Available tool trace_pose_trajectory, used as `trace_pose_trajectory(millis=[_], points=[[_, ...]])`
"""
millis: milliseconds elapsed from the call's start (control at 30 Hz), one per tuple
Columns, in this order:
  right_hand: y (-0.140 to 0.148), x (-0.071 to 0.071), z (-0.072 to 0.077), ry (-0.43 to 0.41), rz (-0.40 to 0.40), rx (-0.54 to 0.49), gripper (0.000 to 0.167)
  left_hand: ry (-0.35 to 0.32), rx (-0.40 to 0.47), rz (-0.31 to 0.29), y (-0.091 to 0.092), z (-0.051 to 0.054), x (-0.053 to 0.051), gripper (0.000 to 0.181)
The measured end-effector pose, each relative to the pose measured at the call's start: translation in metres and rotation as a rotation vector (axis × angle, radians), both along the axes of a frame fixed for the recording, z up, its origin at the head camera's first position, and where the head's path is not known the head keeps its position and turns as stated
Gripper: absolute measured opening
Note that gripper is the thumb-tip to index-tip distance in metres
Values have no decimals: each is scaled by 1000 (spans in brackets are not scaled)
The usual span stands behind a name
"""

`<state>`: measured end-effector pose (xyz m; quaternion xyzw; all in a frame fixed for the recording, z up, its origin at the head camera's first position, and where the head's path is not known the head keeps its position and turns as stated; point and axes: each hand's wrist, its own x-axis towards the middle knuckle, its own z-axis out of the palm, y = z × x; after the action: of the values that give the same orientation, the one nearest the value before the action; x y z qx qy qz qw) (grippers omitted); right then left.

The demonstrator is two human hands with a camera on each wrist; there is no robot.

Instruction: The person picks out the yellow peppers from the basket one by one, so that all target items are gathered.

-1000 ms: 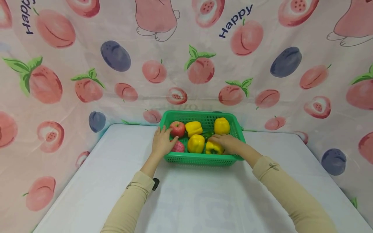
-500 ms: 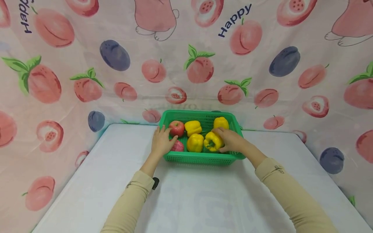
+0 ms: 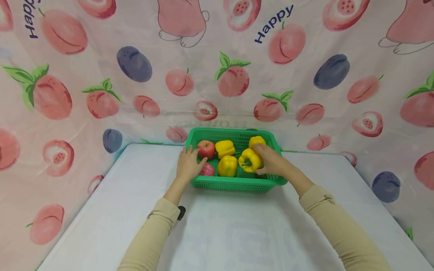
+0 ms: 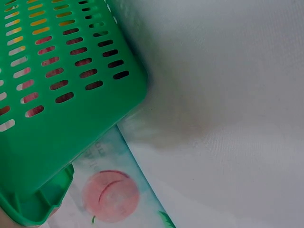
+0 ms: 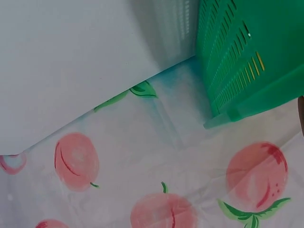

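Observation:
A green plastic basket (image 3: 234, 184) stands at the far side of the white table. My right hand (image 3: 271, 161) grips a yellow bell pepper (image 3: 250, 161), stem toward me, at the basket's right side. Just behind it another yellow pepper (image 3: 257, 141) is partly covered by the fingers. My left hand (image 3: 188, 165) rests over the basket's left rim with its fingers spread, beside a red apple (image 3: 206, 149) and a pink, streaked round fruit (image 3: 207, 170). Two more yellow peppers, one at the back (image 3: 225, 149) and one in front (image 3: 227, 166), lie mid-basket.
The white table (image 3: 230, 229) stretches in front of the basket. A fruit-printed cloth (image 3: 203, 75) hangs right behind it. In the wrist views, the perforated basket walls, left (image 4: 85, 118) and right (image 5: 247, 95), rise close to the hands.
My right hand has lifted the yellow bell pepper slightly and turned it so the stem faces me. The green vegetable seen earlier behind it is now mostly hidden. The left hand stays put.

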<state>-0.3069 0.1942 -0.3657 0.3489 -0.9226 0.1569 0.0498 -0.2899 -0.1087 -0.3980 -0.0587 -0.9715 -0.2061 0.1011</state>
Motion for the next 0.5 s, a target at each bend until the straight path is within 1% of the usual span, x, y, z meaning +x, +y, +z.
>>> trace_pose_trajectory(millis=[200,400,500], points=[[-1,5,5,-4,-63,-3,84,3,-7,-2,0,1,-3,53],[1,11,8,-26,-116,-22,85,4,-12,0,0,-2,-4,53],[2,14,8,-22,-131,-39,85,3,-17,1,0,-3,-4,54]])
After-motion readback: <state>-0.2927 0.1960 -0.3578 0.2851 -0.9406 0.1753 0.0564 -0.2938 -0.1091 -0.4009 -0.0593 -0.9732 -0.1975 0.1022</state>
